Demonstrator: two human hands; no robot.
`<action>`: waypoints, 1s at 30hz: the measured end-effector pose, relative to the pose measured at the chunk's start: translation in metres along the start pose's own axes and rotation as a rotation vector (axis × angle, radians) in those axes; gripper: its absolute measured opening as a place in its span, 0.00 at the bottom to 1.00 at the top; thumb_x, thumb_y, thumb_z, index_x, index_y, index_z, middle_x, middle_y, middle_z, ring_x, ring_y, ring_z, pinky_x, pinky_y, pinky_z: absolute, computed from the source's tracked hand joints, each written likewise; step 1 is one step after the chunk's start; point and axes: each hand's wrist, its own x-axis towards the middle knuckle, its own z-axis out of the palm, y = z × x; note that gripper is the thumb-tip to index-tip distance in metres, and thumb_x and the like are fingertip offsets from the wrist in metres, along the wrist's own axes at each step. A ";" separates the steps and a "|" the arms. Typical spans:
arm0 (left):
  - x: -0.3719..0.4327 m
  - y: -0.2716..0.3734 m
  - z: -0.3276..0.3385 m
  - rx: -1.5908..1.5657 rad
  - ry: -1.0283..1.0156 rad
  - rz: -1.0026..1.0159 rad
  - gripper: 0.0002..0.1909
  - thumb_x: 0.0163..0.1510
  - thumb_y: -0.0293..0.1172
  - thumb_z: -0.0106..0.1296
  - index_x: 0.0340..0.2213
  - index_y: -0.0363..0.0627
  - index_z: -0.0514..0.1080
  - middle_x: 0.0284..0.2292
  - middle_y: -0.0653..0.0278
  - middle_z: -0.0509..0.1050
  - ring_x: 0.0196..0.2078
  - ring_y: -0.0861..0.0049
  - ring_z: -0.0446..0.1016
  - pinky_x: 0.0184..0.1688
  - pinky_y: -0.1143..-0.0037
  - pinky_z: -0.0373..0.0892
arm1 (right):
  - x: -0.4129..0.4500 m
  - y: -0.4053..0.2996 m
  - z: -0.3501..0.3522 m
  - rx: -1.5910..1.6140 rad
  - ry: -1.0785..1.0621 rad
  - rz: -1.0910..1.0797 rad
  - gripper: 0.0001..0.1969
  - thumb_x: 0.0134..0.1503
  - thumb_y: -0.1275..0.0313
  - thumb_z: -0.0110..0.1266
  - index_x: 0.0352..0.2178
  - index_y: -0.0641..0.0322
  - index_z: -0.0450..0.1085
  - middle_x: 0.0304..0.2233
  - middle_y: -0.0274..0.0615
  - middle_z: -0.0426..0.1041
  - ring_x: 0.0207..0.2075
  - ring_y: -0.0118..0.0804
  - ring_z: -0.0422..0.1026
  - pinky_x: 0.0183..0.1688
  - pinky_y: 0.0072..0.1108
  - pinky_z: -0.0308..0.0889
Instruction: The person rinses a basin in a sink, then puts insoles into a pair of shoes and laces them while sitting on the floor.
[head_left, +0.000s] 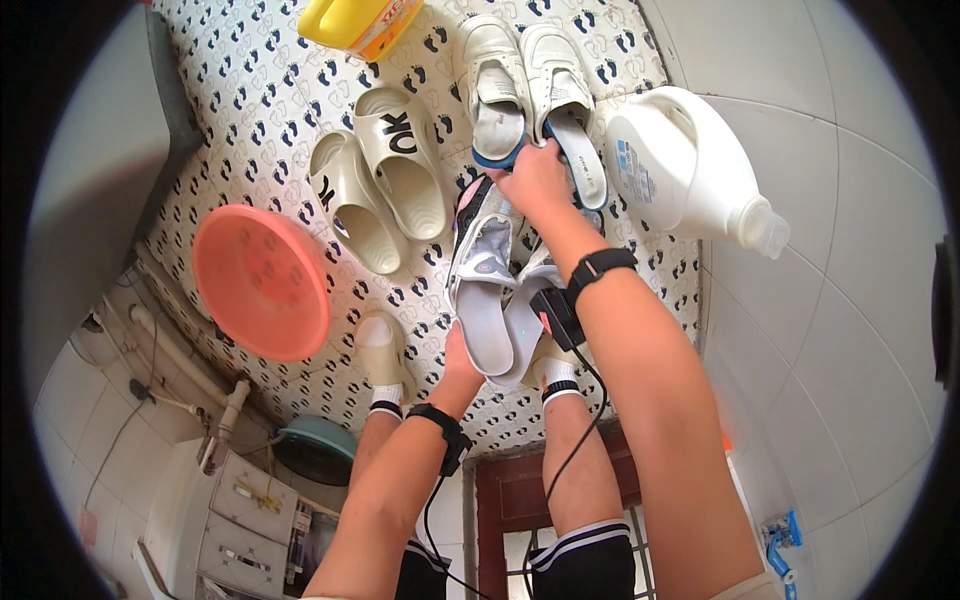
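Note:
A pair of grey mesh sneakers (484, 251) lies before me, their pale insoles (486, 326) pulled partly out over the heels. At the heel end of the left one, my left hand (463, 358) grips the sneaker from the side; its fingers are mostly hidden beneath the insole. My right hand (536, 178) reaches between the grey sneakers' toes and the heels of a pair of white sneakers (491, 56). Its fingertips touch the right white sneaker, but their hold is unclear. Insoles with blue undersides (581, 161) stick out of the white pair.
Left of the sneakers stand beige slides (405, 157) and a pink plastic basin (259, 285). A white detergent jug (667, 161) leans by the tiled wall (795, 315) at right. A yellow jug (360, 22) is at the far side. Cables run from black wrist straps (600, 270).

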 end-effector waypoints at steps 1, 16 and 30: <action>0.002 -0.012 0.011 -0.308 0.018 0.002 0.24 0.64 0.39 0.51 0.59 0.45 0.69 0.55 0.55 0.74 0.57 0.64 0.74 0.59 0.68 0.69 | 0.004 0.003 0.002 0.005 0.008 0.038 0.27 0.53 0.58 0.69 0.50 0.61 0.73 0.59 0.67 0.60 0.49 0.70 0.75 0.54 0.46 0.71; -0.040 -0.011 -0.022 -0.454 -0.034 0.144 0.26 0.58 0.34 0.60 0.56 0.41 0.70 0.53 0.52 0.76 0.56 0.65 0.75 0.57 0.68 0.70 | -0.049 0.011 0.012 0.208 0.351 -0.068 0.12 0.54 0.77 0.59 0.41 0.67 0.73 0.46 0.63 0.67 0.46 0.67 0.72 0.51 0.47 0.69; -0.068 0.055 -0.083 0.319 0.006 0.340 0.24 0.48 0.25 0.70 0.48 0.44 0.77 0.45 0.61 0.81 0.46 0.68 0.80 0.50 0.68 0.75 | -0.205 -0.013 -0.012 0.486 0.535 -0.007 0.15 0.55 0.76 0.57 0.45 0.62 0.73 0.47 0.57 0.67 0.46 0.64 0.73 0.48 0.45 0.70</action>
